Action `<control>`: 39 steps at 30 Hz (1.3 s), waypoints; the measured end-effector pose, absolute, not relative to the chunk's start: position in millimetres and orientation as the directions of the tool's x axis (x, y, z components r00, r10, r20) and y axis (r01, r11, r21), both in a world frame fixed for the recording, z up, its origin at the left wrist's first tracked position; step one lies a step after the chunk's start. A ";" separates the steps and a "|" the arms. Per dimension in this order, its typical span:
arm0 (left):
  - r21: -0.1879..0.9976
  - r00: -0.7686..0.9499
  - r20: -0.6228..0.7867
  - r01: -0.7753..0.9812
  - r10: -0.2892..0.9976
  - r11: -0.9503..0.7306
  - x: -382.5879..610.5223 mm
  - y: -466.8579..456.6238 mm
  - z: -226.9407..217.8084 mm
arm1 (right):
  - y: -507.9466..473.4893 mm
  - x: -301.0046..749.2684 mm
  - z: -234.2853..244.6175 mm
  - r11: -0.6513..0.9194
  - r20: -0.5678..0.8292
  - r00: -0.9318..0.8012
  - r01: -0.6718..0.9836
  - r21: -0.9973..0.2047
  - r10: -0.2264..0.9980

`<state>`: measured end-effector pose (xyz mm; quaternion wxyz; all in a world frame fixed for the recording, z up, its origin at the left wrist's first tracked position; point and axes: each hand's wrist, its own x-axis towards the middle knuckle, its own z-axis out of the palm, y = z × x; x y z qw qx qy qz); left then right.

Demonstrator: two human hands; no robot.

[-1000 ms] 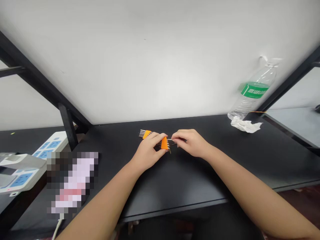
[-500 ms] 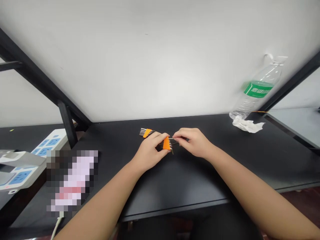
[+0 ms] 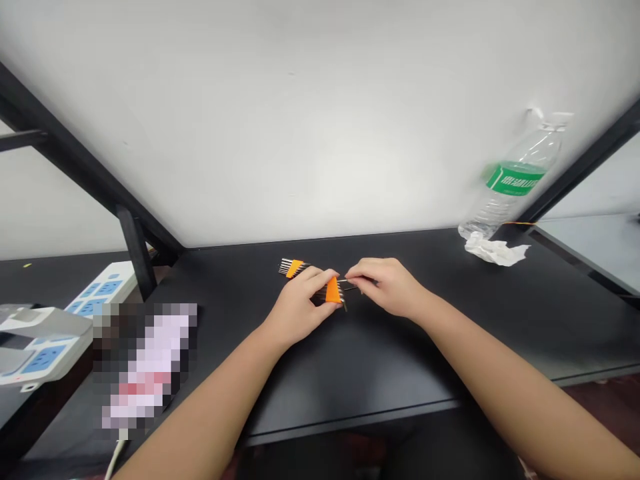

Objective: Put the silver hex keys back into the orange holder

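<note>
An orange holder (image 3: 333, 291) carries several metal hex keys (image 3: 286, 267), whose straight ends stick out at the upper left. My left hand (image 3: 299, 307) is closed around this set and covers its middle part. The bent ends of the keys show at the holder's right side. My right hand (image 3: 383, 285) pinches a thin metal hex key (image 3: 343, 281) at the holder's right end. Its far end runs toward the orange piece, and my fingertips hide the rest of it.
On the black desk (image 3: 345, 373), a plastic bottle (image 3: 517, 177) leans against the pale wall, with crumpled tissue (image 3: 495, 251) by its base. A blurred-out pinkish object (image 3: 150, 363) with a cable (image 3: 115, 460) lies left. A power strip (image 3: 107, 287) stands beyond the black frame.
Both hands stay almost in place on the hex key set. The view has shifted very slightly.
</note>
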<state>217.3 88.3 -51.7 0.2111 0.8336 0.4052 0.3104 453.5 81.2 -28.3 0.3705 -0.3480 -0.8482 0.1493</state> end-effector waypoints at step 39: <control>0.467 0.486 0.473 0.568 0.735 -0.677 210.9 90.8 -51.2 | 105.8 481.9 -48.8 0.586 0.149 -0.582 0.703 -0.403 0.800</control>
